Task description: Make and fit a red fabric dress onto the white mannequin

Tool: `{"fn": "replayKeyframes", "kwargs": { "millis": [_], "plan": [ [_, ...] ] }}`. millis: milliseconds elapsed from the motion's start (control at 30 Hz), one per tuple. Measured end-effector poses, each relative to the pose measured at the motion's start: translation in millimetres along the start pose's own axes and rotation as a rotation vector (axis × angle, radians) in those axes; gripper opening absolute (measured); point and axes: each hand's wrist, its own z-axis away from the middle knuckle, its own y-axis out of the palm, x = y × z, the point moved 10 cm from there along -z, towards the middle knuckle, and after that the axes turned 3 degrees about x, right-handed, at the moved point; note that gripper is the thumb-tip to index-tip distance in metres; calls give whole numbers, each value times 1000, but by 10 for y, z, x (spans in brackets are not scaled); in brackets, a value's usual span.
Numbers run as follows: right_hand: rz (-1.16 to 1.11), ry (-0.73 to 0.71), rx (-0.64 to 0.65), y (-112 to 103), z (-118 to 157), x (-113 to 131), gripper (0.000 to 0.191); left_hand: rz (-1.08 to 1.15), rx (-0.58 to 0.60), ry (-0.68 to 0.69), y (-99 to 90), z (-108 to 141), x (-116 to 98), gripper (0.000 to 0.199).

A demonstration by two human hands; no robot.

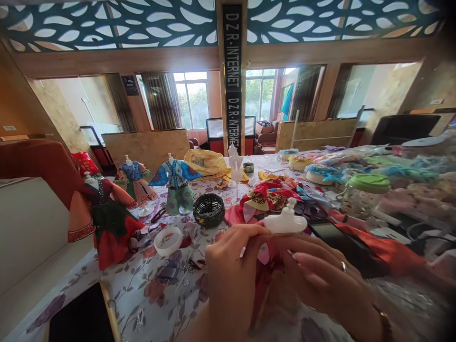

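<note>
Two hands (274,280) gripping white mannequin torso (285,221) – red cloth (270,280) beneath, pillar (232,71) reads "DZR-INTERNET"

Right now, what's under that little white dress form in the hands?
Under the white dress form is red cloth, gathered between the left hand and right hand. The fingers cover the form's lower body, so how the cloth sits on it stays hidden.
</note>
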Motion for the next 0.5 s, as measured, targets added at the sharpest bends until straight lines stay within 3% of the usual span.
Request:
{"fn": "replayKeyframes", "kwargs": {
  "millis": [67,200,500],
  "plan": [
    [-100,11,5,16,-49,8,35,11,25,-23,14,-18,9,18],
    [-200,1,-157,-156,-183,67,40,46,84,-57,43,-57,25,19],
    [43,-42,-330,-334,-279,185,32,128,174,-140,105,-95,83,27]
  ]
}}
